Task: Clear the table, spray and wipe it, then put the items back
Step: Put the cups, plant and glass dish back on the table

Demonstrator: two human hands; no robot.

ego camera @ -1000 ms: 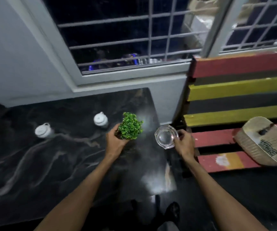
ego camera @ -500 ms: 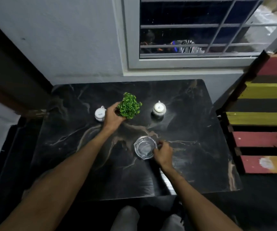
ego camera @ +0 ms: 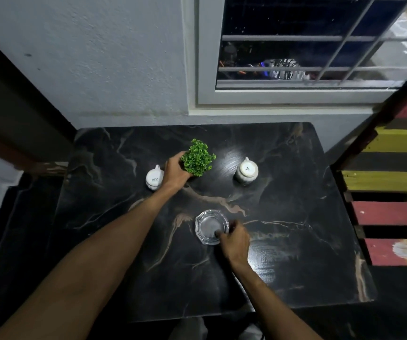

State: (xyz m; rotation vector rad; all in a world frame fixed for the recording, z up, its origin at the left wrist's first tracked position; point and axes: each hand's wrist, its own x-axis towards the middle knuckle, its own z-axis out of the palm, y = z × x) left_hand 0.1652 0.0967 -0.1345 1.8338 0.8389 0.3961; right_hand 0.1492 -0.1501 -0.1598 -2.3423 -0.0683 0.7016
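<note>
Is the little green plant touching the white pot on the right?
Apart. The head view shows bare dark table between the plant and the right white pot.

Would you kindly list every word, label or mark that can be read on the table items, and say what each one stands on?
"SISTA": dark print on the left white pot, beside the left hand; the letters are small, so the reading is uncertain.
A small dark triangular mark on the right white pot: too small to read.
The glass ashtray, the green plant and the black marble table bear no text.
</note>
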